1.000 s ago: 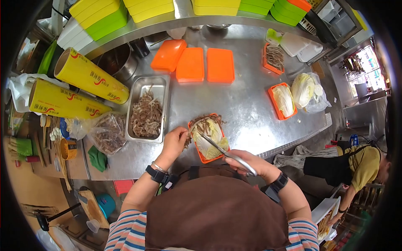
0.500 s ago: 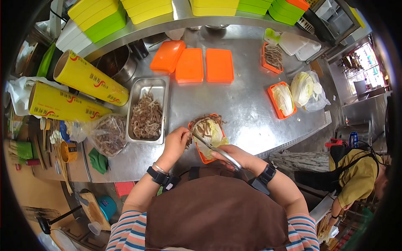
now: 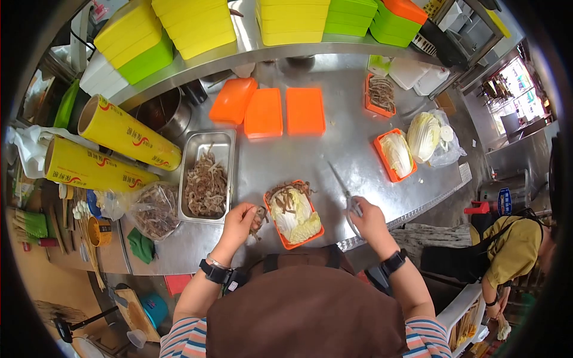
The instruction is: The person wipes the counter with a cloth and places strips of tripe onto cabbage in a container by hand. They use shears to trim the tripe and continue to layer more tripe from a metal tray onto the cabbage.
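Observation:
My left hand pinches a small bunch of brownish, curly strips, perhaps squid tentacles or tripe. Just right of it lies an orange tray with pale cabbage leaves and some of the same strips on top. On the other side of that tray, my right hand grips metal scissors by the handles, their blades pointing up and away over the steel table. Left of my left hand, a deep steel pan contains a heap of brown strips.
Orange containers lie farther back on the steel table. To the right are an orange tray of cabbage and one of strips. Yellow film rolls and a bag sit left. A co-worker stands right.
My right hand has carried the scissors away from the tray to the right. My left hand has moved slightly down and left, still pinching strips. The camera view has shifted slightly.

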`<state>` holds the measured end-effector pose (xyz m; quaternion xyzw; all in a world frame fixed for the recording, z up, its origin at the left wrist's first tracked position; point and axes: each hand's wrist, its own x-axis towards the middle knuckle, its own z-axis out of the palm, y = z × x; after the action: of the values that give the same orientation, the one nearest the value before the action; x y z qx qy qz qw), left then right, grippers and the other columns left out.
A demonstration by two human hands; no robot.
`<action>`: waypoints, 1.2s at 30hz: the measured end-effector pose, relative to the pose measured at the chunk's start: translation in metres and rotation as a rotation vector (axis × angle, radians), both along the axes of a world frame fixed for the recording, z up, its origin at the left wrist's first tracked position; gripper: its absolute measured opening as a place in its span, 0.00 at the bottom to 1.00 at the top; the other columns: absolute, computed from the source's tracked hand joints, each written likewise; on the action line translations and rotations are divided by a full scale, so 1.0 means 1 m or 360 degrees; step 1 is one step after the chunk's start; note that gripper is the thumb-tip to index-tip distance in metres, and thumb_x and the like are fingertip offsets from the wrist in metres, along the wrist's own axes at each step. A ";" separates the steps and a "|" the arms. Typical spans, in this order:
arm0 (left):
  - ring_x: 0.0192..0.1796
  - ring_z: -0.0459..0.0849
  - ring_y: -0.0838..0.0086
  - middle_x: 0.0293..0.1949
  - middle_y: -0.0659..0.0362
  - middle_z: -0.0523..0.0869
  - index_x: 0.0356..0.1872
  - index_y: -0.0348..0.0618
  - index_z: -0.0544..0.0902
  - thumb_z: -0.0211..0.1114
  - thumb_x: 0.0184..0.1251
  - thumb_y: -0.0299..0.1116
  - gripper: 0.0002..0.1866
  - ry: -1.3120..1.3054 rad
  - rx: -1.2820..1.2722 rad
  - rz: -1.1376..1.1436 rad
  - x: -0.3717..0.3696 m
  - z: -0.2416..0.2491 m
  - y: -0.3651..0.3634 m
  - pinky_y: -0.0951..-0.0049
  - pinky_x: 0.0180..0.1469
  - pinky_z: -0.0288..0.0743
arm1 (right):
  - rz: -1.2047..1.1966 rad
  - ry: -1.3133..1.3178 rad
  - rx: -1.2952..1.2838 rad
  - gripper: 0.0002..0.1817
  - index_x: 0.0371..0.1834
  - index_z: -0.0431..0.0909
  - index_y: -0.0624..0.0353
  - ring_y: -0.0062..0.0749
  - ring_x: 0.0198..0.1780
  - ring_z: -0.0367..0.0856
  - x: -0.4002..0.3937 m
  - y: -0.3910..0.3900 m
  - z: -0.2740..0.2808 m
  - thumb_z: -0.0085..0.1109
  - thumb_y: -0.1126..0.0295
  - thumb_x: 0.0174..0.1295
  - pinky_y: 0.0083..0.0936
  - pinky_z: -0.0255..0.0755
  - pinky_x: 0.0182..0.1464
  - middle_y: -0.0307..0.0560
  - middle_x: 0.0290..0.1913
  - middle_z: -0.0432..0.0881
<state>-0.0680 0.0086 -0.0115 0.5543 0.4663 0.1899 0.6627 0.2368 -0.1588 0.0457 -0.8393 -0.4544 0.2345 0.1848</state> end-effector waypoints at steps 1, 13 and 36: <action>0.26 0.79 0.81 0.29 0.62 0.83 0.42 0.38 0.79 0.55 0.76 0.33 0.09 -0.0113 -0.0196 -0.0007 -0.002 -0.003 0.003 0.79 0.32 0.76 | -0.0018 -0.0132 -0.0051 0.26 0.55 0.76 0.62 0.49 0.35 0.83 0.010 0.003 -0.008 0.65 0.59 0.56 0.39 0.76 0.37 0.57 0.30 0.83; 0.28 0.83 0.79 0.30 0.58 0.85 0.48 0.38 0.77 0.52 0.78 0.34 0.11 -0.0338 -0.0202 -0.0052 0.018 0.060 0.000 0.79 0.33 0.77 | 0.0739 0.0920 0.0599 0.14 0.46 0.79 0.59 0.27 0.37 0.83 -0.068 0.075 0.040 0.68 0.70 0.59 0.22 0.76 0.38 0.41 0.42 0.83; 0.39 0.84 0.79 0.36 0.63 0.86 0.49 0.41 0.82 0.66 0.64 0.23 0.13 -0.0303 0.0215 -0.0030 0.004 0.042 -0.024 0.79 0.41 0.78 | 0.0510 0.1074 0.0622 0.05 0.35 0.81 0.62 0.24 0.38 0.80 -0.059 0.073 0.014 0.65 0.80 0.56 0.20 0.73 0.40 0.40 0.37 0.81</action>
<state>-0.0638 -0.0157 0.0308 0.5816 0.3821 0.2664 0.6669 0.1774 -0.0855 0.0594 -0.5833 -0.5290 0.4313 0.4403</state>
